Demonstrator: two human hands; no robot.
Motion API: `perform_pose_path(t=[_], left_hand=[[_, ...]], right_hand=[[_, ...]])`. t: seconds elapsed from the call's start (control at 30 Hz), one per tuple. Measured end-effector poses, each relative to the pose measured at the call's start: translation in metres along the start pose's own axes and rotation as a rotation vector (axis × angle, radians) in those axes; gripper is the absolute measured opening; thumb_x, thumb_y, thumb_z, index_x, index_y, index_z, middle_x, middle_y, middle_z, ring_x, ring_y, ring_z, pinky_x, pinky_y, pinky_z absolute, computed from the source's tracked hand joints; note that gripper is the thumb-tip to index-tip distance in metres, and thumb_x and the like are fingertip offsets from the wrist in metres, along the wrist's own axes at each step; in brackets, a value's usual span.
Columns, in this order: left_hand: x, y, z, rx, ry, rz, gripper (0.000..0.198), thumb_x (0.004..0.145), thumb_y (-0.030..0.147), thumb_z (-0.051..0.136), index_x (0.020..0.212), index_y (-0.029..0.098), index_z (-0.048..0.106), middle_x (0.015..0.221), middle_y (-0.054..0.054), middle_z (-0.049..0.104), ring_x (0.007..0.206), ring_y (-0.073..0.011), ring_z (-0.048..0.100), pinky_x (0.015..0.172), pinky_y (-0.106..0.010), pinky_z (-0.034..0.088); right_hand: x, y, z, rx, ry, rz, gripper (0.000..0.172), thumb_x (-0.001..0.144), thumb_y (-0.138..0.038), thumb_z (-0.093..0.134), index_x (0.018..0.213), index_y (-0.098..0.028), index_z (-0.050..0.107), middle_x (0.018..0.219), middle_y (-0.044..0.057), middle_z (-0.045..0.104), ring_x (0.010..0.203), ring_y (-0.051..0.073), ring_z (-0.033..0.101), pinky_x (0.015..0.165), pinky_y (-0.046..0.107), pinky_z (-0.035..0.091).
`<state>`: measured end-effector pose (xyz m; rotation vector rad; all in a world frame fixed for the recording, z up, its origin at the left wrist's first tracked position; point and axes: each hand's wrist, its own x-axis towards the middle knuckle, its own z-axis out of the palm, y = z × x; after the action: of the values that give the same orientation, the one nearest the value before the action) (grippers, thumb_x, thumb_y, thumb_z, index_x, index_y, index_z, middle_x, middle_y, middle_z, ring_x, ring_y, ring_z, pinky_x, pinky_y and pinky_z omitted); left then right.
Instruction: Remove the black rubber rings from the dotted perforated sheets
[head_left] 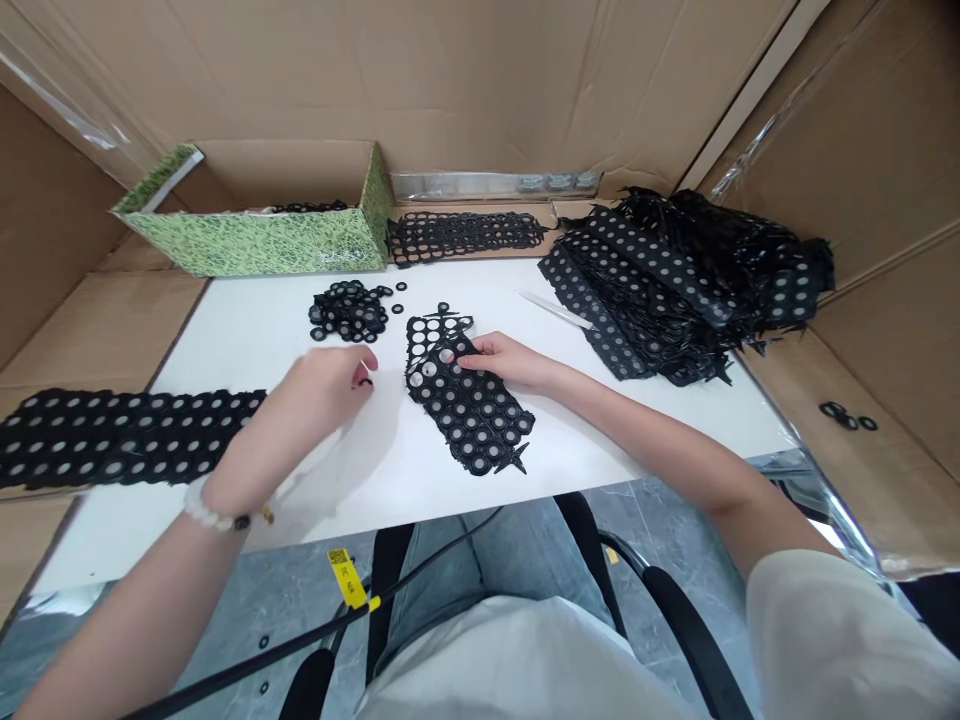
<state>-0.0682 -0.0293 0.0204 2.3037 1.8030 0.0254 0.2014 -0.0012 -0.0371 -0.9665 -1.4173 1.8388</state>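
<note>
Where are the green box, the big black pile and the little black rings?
Green patterned box [247,245], head view, front wall.
Pile of black perforated sheets [637,290], head view, top of the pile.
Heap of small black rings [349,310], head view, middle of the heap.

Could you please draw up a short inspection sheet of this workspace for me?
Surface: white tabletop, lined around with cardboard.
Job's things: the left hand pinches what looks like a small black ring; the right hand lies on a perforated black sheet with pale discs showing through; a pile of loose black rings sits nearby.
Clutter: stack of perforated sheets; long sheet strip; green patterned box; pale slender strip.
Cables: black cable with a yellow tag across the lap.
Surroundings: cardboard walls; stray rings on the tiled floor.
</note>
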Motion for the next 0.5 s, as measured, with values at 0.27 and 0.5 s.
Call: perform_pose_path(t=[0.27, 0.5], left_hand=[[0.037, -0.017, 0.007, -0.099, 0.302, -0.036, 0.029, 0.084, 0.024, 0.056, 0.111, 0.020, 0.069, 0.109, -0.011, 0.075, 0.094, -0.0285, 0.070, 0.087, -0.037, 0.051], [0.060, 0.021, -0.006, -0.066, 0.377, 0.183, 0.032, 0.091, 0.027, 0.052, 0.116, 0.018, 0.070, 0.112, -0.011, 0.075, 0.102, -0.0283, 0.067, 0.094, -0.039, 0.051]], right_hand=[[0.000, 0.001, 0.000, 0.001, -0.015, 0.013, 0.015, 0.089, -0.013, 0.066, 0.097, -0.014, 0.079, 0.088, 0.003, 0.079, 0.082, 0.014, 0.068, 0.090, 0.030, 0.050], [0.003, 0.001, -0.001, -0.043, -0.045, -0.080, 0.022, 0.085, -0.009, 0.063, 0.100, -0.015, 0.078, 0.101, 0.003, 0.079, 0.099, 0.017, 0.069, 0.107, 0.037, 0.044]])
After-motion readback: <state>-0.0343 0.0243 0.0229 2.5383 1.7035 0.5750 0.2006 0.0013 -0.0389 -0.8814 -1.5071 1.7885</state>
